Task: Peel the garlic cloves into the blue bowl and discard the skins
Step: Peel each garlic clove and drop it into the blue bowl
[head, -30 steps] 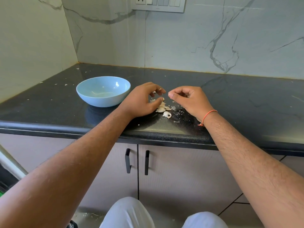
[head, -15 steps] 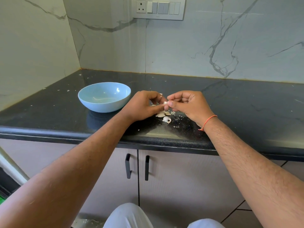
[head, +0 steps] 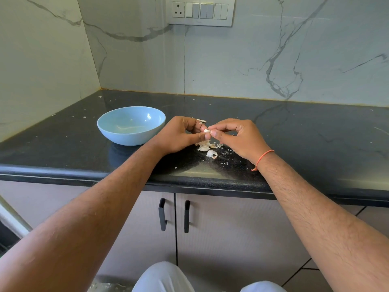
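The left hand and the right hand are meeting fingertip to fingertip just above the counter, and both are pinching one small garlic clove between thumb and curled fingers. An orange thread is circling the right wrist. Directly beneath the hands, a little pile of pale garlic skins is lying on the counter, with one curled piece sitting nearest the front edge and fine crumbs scattered around it. Another scrap is peeking out just behind the left hand's knuckles.

The blue bowl is sitting to the left of the left hand, close beside it, upright on the counter; whether anything is lying inside it is too faint to tell.

The counter is a glossy black speckled stone, reflecting the wall veining and carrying small white flecks toward the back corner. Grey-veined marble walls are rising behind and to the left, and a switch panel with a socket is sitting high on the back wall. Below the counter edge, two cabinet doors with black handles are showing, and pale trouser knees are filling the bottom of the view.
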`<state>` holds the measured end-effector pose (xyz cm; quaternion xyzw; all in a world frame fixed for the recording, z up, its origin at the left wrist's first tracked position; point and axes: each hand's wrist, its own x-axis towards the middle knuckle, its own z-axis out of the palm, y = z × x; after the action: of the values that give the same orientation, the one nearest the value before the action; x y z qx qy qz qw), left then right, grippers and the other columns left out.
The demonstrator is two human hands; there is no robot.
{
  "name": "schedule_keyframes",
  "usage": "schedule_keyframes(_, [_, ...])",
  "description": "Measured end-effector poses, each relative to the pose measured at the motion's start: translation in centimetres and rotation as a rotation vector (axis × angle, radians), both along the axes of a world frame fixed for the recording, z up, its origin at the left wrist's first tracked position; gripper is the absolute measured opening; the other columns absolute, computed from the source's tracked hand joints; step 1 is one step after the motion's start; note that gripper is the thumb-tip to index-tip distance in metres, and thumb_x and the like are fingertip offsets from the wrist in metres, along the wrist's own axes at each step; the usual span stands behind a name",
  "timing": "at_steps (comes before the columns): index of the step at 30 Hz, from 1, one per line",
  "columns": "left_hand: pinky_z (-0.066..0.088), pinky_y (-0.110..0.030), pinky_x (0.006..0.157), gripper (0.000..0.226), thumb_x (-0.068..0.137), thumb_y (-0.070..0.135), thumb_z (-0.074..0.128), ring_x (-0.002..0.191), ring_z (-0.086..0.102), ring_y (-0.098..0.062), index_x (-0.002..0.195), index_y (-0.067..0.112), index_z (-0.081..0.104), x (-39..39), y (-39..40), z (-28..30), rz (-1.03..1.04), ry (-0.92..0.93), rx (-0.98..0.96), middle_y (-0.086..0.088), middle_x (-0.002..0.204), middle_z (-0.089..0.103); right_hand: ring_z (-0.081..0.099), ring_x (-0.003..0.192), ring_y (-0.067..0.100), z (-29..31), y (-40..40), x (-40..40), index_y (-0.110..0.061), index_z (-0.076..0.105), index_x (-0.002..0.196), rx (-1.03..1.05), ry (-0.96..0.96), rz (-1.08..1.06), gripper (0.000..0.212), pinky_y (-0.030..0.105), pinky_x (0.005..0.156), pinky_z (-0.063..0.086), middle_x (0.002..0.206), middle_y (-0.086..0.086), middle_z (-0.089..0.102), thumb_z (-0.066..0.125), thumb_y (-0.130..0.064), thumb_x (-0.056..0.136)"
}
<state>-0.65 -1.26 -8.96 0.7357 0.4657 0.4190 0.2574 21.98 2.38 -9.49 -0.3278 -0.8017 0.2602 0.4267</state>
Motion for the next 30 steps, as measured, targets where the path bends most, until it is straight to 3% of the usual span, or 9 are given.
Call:
schedule_keyframes(4, [0.05, -0.012, 0.073, 0.013, 0.092, 0.023, 0.082, 0.073, 0.065, 0.001, 0.097, 0.011, 0.079, 0.06, -0.1, 0.07, 0.009, 0.005, 0.011, 0.004, 0.086, 0.076, 0.069, 0.094, -0.002, 0.12, -0.09, -0.13, -0.022, 0.082, 0.099, 0.034, -0.063, -0.043, 0.011, 0.012, 0.086, 0.051, 0.097, -0.016, 0.078, 0.074, -0.028, 0.097])
schedule_keyframes(6, [0.051, -0.013, 0.075, 0.012, 0.093, 0.023, 0.081, 0.074, 0.065, 0.001, 0.097, 0.012, 0.079, 0.06, -0.13, 0.09, 0.002, 0.013, 0.013, 0.005, 0.087, 0.076, 0.068, 0.094, -0.003, 0.06, -0.14, -0.24, -0.022, 0.08, 0.098, 0.059, -0.098, -0.057, 0.01, 0.006, 0.084, 0.047, 0.097, -0.017, 0.077, 0.071, -0.028, 0.099])
schedule_keyframes(13, [0.051, -0.017, 0.085, 0.014, 0.095, 0.022, 0.078, 0.088, 0.07, -0.002, 0.105, 0.012, 0.078, -0.3, 0.18, -0.07, -0.054, 0.078, 0.019, -0.002, 0.098, 0.079, 0.06, 0.084, -0.002, 0.07, -0.35, -0.71, -0.021, 0.07, 0.102, 0.161, -0.179, -0.058, 0.013, 0.007, 0.07, 0.042, 0.093, -0.011, 0.071, 0.06, -0.028, 0.105])
schedule_keyframes(19, [0.056, -0.029, 0.092, 0.015, 0.094, 0.023, 0.08, 0.089, 0.07, -0.009, 0.102, 0.012, 0.077, -0.13, 0.35, -0.31, 0.014, 0.046, 0.059, -0.007, 0.097, 0.078, 0.061, 0.085, 0.006, 0.2, -0.47, -0.71, -0.02, 0.069, 0.1, 0.144, -0.17, -0.064, 0.013, 0.012, 0.07, 0.044, 0.094, -0.008, 0.071, 0.06, -0.027, 0.106])
schedule_keyframes(25, [0.054, -0.02, 0.087, 0.008, 0.095, 0.025, 0.079, 0.085, 0.069, -0.007, 0.1, 0.018, 0.08, 0.01, 0.11, -0.26, 0.051, 0.037, 0.135, 0.001, 0.09, 0.078, 0.065, 0.094, 0.011, 0.25, -0.5, -0.74, -0.021, 0.069, 0.103, 0.106, -0.242, -0.066, 0.018, 0.018, 0.078, 0.048, 0.098, -0.008, 0.071, 0.054, -0.03, 0.108])
schedule_keyframes(30, [0.054, -0.017, 0.082, 0.01, 0.093, 0.029, 0.081, 0.082, 0.069, -0.004, 0.098, 0.019, 0.081, -0.06, 0.27, -0.37, 0.098, 0.056, 0.136, 0.006, 0.086, 0.078, 0.066, 0.091, 0.006, 0.2, -0.66, -0.75, -0.025, 0.073, 0.1, 0.081, -0.208, -0.103, 0.014, 0.008, 0.073, 0.046, 0.096, -0.011, 0.074, 0.062, -0.031, 0.104])
